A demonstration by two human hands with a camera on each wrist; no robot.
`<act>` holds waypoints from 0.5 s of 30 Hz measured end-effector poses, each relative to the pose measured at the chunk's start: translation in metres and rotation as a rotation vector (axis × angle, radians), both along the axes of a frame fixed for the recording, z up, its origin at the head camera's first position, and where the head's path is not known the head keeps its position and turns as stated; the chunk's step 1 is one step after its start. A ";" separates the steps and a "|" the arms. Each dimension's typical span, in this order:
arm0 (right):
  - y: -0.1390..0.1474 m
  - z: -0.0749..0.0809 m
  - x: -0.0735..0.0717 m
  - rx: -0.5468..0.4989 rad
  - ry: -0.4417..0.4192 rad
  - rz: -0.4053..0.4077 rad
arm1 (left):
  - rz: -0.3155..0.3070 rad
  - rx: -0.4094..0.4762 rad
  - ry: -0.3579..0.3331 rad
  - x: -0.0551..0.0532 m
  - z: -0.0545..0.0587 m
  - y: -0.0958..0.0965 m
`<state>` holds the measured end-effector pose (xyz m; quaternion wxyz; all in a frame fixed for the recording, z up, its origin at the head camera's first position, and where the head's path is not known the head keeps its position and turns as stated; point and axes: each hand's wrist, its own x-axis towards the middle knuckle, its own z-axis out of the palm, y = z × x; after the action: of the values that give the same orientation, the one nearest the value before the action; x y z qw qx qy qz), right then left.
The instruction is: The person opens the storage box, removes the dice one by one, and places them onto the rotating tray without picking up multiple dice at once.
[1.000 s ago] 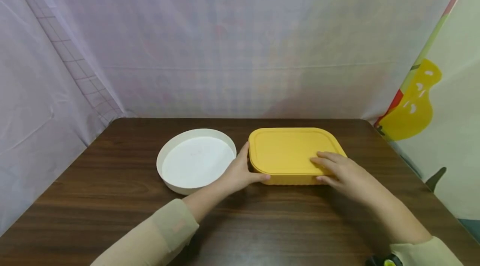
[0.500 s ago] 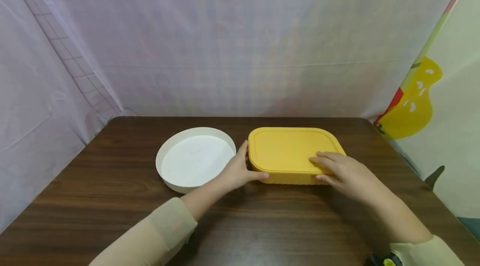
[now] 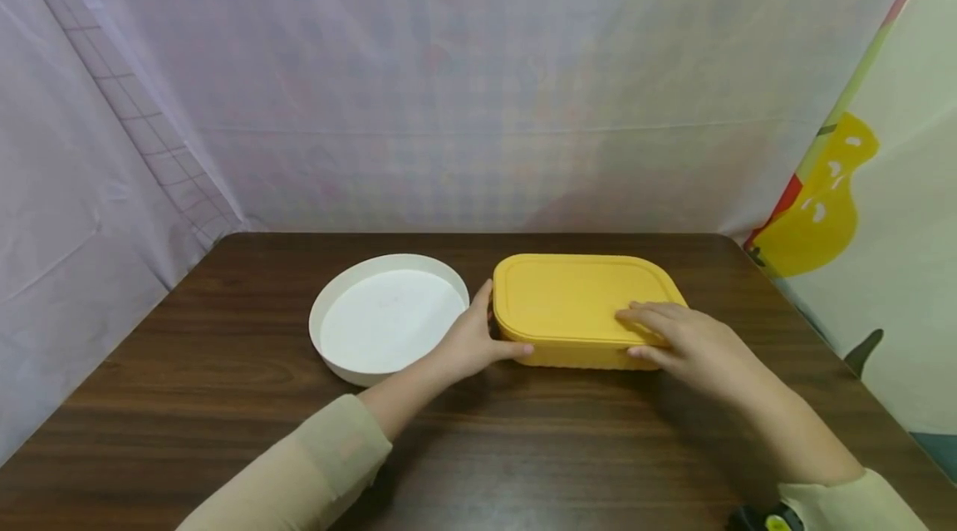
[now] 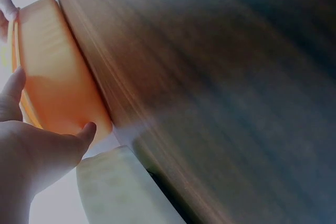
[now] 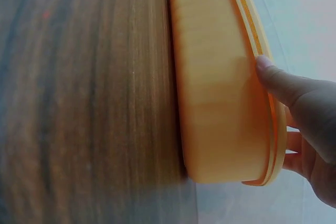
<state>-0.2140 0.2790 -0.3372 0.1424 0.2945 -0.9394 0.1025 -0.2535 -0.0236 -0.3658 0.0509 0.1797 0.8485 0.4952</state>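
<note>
A yellow rectangular container [image 3: 576,355] with rounded corners stands on the table, its matching yellow lid [image 3: 553,290] on top. My left hand [image 3: 465,348] holds the container's left end, thumb on the front wall and fingers along the side; the left wrist view shows these fingers against the container wall [image 4: 63,82]. At the front right, my right hand [image 3: 695,344] pinches the lid's edge, fingers over the top and thumb [image 5: 268,69] at the rim. Whether the lid is loose there, I cannot tell. The container's contents are hidden.
A round white tray [image 3: 389,319] with a low wall stands just left of my left hand. The dark wood table [image 3: 523,448] reaches back to a pale curtain [image 3: 449,99]. A patterned cloth [image 3: 897,265] hangs along the right side.
</note>
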 end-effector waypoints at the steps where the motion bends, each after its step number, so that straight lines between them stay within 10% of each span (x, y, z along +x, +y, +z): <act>1: 0.000 0.000 0.000 0.000 -0.002 -0.002 | 0.000 -0.003 -0.001 0.000 0.000 0.000; 15: 0.000 0.001 0.000 0.013 0.017 -0.039 | 0.005 0.004 -0.004 0.001 0.000 0.000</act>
<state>-0.2137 0.2787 -0.3358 0.1503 0.2778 -0.9444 0.0912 -0.2522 -0.0234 -0.3653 0.0509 0.1768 0.8479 0.4972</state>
